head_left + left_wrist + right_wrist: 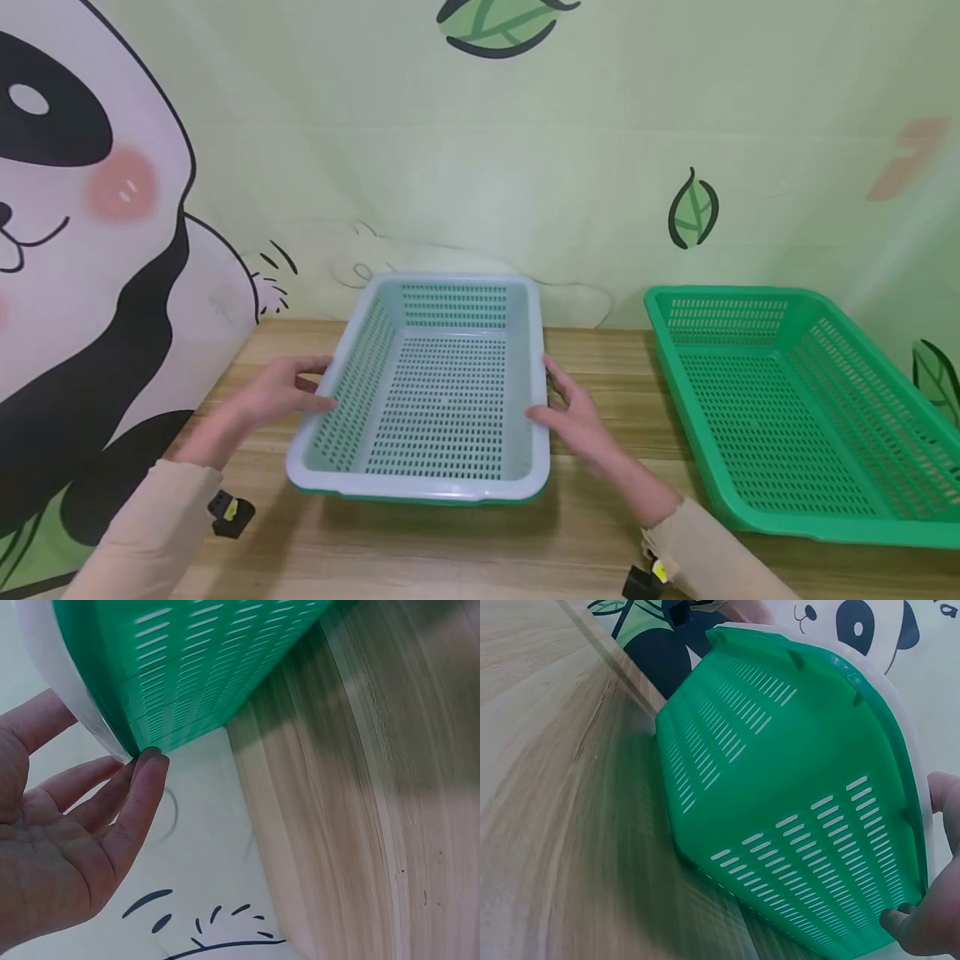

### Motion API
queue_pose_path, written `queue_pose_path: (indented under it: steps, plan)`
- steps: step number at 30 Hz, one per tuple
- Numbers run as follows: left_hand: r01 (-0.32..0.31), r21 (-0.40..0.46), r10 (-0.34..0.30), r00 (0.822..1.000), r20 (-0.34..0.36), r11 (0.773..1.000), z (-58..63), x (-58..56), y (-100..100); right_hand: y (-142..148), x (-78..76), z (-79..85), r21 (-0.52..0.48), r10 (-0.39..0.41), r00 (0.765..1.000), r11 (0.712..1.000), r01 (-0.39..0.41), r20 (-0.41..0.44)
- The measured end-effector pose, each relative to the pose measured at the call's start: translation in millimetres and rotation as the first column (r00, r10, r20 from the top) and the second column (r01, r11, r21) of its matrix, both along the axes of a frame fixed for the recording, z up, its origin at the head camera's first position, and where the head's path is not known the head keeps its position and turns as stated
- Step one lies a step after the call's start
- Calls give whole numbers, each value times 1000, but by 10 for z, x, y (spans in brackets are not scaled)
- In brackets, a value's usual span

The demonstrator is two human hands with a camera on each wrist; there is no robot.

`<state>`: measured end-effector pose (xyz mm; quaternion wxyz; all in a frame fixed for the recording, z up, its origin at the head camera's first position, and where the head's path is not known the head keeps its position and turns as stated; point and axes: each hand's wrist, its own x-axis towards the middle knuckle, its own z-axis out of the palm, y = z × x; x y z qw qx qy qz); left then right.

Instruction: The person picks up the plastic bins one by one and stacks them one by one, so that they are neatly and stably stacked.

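Note:
A white slotted plastic basket (420,483) sits nested inside a green basket (821,750), in front of me at the middle. Only a thin green edge shows below the white rim in the head view; both wrist views show the green outside walls. My left hand (279,392) holds the left long side, thumb over the white rim and fingers beneath it. On the opposite long side, my right hand (576,421) grips the rim the same way, its thumb on top. The nested pair is over the wooden table, casting a shadow there.
A separate green slotted basket (832,529) stands on the wooden table (600,550) to the right. Behind the table hangs a pale green backdrop (585,167) with leaves and a large panda (142,308) printed on it. Small black devices (234,514) are at both wrists.

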<state>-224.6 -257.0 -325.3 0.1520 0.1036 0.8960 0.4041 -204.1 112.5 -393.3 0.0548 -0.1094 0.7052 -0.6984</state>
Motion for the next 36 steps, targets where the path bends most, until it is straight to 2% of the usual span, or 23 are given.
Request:
queue_pose_path:
  steps: [14,21,26,28,31,36]
  plan:
    - [4,46,-6,999,33,999,-6,17,70,96,6,9,45,11,1000,999,-11,10]
    - [27,55,-27,1000,15,998,25,43,69,87,4,43,63,21,999,998,-23,43]
    - [44,-84,-48,998,-38,995,88,39,99,51,24,114,109,-10,997,994,2,73]
    - [46,-152,-56,997,-61,987,130,22,132,33,34,147,121,-26,996,993,16,80]
    - [16,-235,-39,995,-94,972,212,5,205,17,48,196,136,-37,996,990,26,77]
    - [-34,-274,-13,986,-166,961,358,-2,408,63,94,304,211,-44,998,977,33,46]
